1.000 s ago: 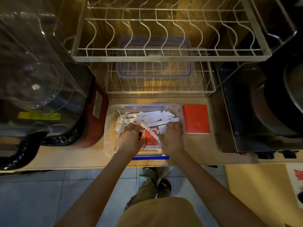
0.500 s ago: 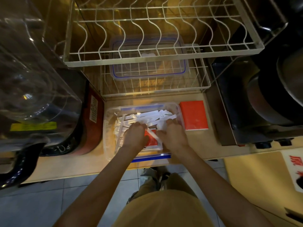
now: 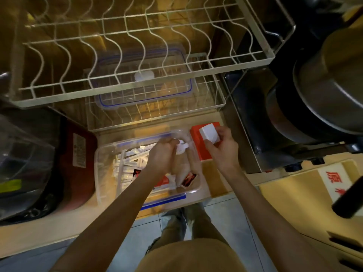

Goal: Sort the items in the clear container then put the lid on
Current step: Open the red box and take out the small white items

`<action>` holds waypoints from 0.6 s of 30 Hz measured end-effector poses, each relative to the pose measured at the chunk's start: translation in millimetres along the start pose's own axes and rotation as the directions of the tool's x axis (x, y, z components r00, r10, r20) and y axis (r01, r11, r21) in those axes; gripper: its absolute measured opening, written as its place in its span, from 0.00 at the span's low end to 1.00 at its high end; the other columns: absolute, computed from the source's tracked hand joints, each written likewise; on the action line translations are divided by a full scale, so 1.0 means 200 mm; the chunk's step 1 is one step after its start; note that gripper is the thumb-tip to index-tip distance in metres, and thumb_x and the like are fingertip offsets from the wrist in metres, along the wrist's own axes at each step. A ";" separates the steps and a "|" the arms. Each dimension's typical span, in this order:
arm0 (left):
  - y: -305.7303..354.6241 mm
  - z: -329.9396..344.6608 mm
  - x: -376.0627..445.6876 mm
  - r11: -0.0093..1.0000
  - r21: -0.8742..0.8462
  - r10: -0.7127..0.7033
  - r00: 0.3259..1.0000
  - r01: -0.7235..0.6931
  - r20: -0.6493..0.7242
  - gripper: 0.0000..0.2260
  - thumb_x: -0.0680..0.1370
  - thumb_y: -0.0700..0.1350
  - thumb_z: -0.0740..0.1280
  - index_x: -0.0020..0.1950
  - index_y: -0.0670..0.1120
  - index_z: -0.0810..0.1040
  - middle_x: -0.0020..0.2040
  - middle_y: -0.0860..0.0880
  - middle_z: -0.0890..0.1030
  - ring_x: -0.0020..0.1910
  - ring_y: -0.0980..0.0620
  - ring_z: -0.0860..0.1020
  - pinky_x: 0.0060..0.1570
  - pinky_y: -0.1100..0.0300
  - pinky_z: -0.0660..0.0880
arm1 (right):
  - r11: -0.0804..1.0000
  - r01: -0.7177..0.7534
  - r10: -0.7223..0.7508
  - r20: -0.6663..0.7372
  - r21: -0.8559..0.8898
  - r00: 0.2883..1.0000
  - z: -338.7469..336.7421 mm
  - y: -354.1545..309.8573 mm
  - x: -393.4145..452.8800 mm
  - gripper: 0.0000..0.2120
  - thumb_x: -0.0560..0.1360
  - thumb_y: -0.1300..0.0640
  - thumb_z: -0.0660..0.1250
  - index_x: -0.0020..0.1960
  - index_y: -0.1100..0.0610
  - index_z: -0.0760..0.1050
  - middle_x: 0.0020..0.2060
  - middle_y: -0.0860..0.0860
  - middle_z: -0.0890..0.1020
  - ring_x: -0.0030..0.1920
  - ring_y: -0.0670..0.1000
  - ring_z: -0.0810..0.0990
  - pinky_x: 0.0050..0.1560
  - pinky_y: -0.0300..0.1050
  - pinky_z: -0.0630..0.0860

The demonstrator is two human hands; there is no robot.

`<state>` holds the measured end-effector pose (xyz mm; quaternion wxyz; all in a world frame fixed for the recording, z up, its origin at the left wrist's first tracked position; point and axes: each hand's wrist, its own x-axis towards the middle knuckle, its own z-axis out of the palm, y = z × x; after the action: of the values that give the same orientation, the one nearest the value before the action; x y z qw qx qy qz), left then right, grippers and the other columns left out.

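The clear container [image 3: 104, 173] sits at the counter's front edge, with white wrapped sticks [image 3: 125, 163] at its left and red-and-black sachets [image 3: 188, 178] at its near right. My left hand [image 3: 162, 156] hovers over the container's far right part, fingers shut on a small white item [image 3: 181, 148]. My right hand [image 3: 222, 148] is raised just right of the container, gripping a small white packet [image 3: 209, 132] over the red box [image 3: 198, 142]. The clear lid with a blue seal [image 3: 143, 83] lies in the lower wire rack behind.
A two-tier wire dish rack [image 3: 137, 65] stands behind the container. A red and black appliance [image 3: 76, 160] sits to the left, a stove with a large metal pot [image 3: 324, 91] to the right. A beige cabinet [image 3: 318, 209] is at the lower right.
Both hands were down among the items in the container. Now the right hand has lifted out to the right with a white packet, and the left has moved toward the far right corner.
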<state>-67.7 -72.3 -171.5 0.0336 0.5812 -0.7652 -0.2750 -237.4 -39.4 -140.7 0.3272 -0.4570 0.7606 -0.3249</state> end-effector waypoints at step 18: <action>0.07 0.07 0.03 0.978 0.206 -0.058 0.994 0.039 0.087 0.28 0.72 0.40 0.68 0.69 0.45 0.61 0.63 0.42 0.69 0.54 0.42 0.75 0.45 0.48 0.79 | 0.952 0.149 -0.121 0.117 -0.269 0.986 -0.02 0.07 0.12 0.25 0.72 0.62 0.67 0.67 0.56 0.67 0.65 0.56 0.71 0.66 0.54 0.66 0.61 0.41 0.64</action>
<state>-87.7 -69.1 -178.6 -0.0685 0.5866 -0.7757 -0.2225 -256.3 -55.0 -153.6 0.2744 -0.5648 0.7483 -0.2141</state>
